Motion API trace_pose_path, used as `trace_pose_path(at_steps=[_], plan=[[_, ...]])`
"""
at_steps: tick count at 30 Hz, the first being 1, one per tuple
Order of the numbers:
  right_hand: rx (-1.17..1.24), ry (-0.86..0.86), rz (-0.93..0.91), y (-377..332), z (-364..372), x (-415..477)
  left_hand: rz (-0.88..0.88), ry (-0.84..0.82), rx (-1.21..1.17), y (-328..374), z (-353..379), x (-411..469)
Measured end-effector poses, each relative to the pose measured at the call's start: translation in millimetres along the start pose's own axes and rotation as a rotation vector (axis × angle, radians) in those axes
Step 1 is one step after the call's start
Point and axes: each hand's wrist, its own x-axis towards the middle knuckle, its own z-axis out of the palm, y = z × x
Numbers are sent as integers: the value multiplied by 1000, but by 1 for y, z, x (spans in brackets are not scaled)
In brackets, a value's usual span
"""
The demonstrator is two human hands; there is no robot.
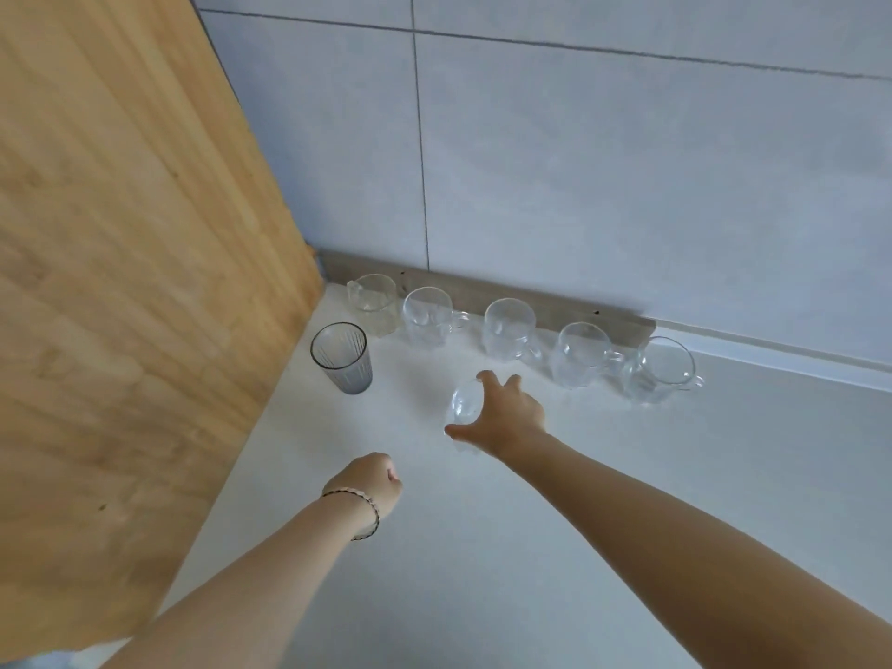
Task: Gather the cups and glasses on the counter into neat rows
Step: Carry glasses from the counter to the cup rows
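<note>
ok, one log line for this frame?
right hand: grips clear glass | left hand: curled, empty | grey tumbler: stands alone | back row: five clear cups

Left glass (341, 358): smoky grey w/ thin up-down lines. Far cups (509, 325) & near glass (464, 405): see-through, no colour. Counter (482, 572) is white. Wall (627, 161): pale blue-grey tiles w/ dark lines. Left board (120, 282): yellow-brown wood w/ streaks. Bracelet (377, 516): black & pale bits. Far strip (550, 306): grey-brown.

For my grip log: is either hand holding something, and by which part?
The right hand grips a clear glass cup around its side. The left hand is curled, nothing visible in it.
</note>
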Motion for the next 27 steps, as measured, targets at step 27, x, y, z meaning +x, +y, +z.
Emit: trace_pose_path(at_steps=[27], plan=[[-122, -312, 170, 97, -7, -27, 207, -144, 171, 28, 13, 12]])
